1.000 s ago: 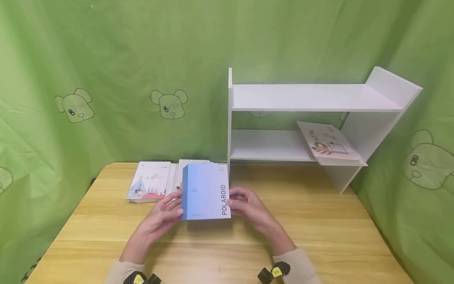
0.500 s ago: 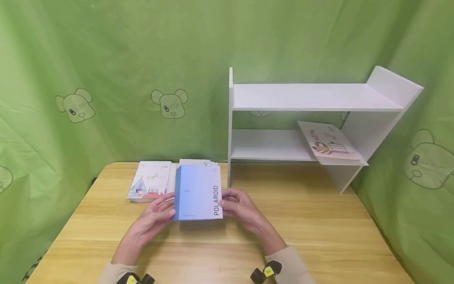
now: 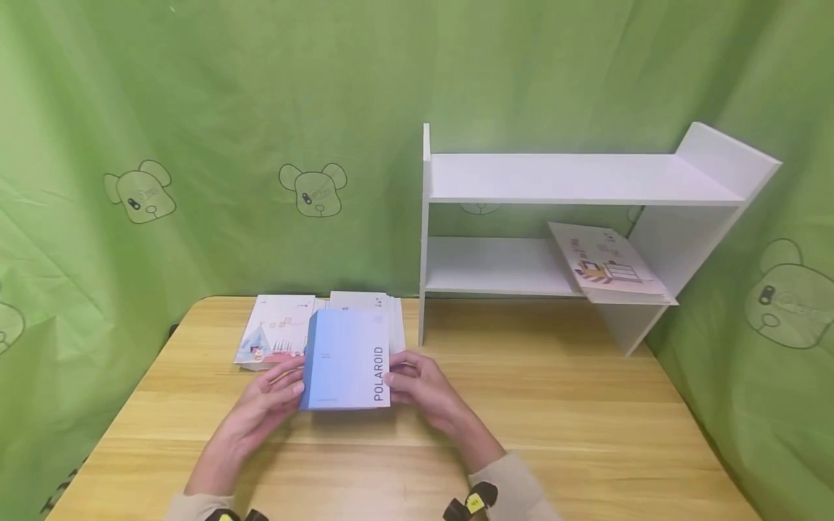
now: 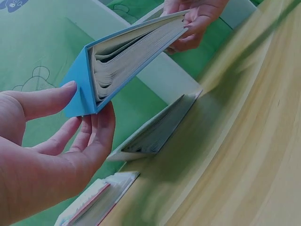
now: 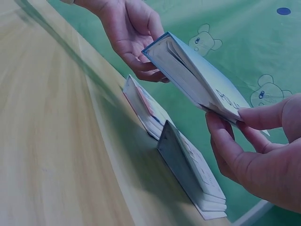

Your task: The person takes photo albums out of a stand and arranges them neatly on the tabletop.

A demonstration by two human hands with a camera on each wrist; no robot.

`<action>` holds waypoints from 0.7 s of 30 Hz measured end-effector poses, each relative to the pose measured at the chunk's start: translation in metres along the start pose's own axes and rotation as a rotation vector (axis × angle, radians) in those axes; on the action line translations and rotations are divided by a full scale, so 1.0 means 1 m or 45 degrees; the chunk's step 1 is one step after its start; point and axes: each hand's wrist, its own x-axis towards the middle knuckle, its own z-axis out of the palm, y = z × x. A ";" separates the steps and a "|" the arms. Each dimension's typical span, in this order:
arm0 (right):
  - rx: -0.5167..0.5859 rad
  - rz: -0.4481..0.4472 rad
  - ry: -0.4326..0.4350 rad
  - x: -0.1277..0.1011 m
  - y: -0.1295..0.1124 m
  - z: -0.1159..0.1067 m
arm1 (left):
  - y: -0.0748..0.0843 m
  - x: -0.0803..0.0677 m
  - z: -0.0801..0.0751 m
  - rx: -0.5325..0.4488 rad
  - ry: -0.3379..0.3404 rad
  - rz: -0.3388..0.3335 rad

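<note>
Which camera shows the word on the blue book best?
The head view: the blue book faces it, so POLAROID reads whole. The right wrist view shows only a few letters beside the fingers; the left wrist view shows just page edges.

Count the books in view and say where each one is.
4: the blue book held by both hands, the tent-cover book and the white book on the table, the illustrated book on the lower shelf. More may be hidden.
</note>
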 end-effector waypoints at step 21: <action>0.041 0.030 0.008 0.013 0.020 0.036 | -0.003 -0.021 -0.027 0.083 0.090 0.039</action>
